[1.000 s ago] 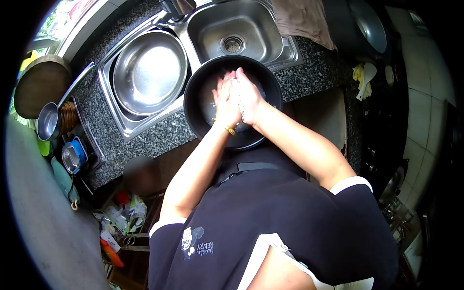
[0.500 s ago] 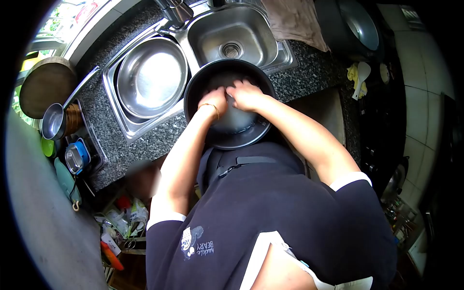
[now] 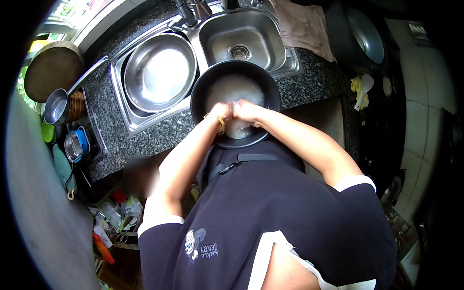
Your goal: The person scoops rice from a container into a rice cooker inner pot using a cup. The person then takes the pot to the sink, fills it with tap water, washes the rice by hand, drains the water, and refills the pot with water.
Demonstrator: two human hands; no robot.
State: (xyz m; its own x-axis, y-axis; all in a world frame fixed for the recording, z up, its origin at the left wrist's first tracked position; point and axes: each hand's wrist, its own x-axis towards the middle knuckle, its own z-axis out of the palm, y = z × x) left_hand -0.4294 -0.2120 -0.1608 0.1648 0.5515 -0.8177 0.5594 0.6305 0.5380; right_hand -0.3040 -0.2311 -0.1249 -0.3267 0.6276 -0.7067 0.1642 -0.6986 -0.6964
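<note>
Black pot rim circles left hand, right hand and open cloudy water.

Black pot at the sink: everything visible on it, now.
The pot is round, deep and dark, with a smooth, thin rim. It appears upright, overlapping the sink edge in view. Inside are cloudy liquid and white grains. The left hand and right hand meet inside. Its underside and supports are hidden; material unclear.

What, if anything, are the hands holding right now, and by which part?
Cannot be told: the left hand and right hand meet inside the round black pot, by cloudy water and white grains, their palms hidden. Neither grips the pot.
</note>
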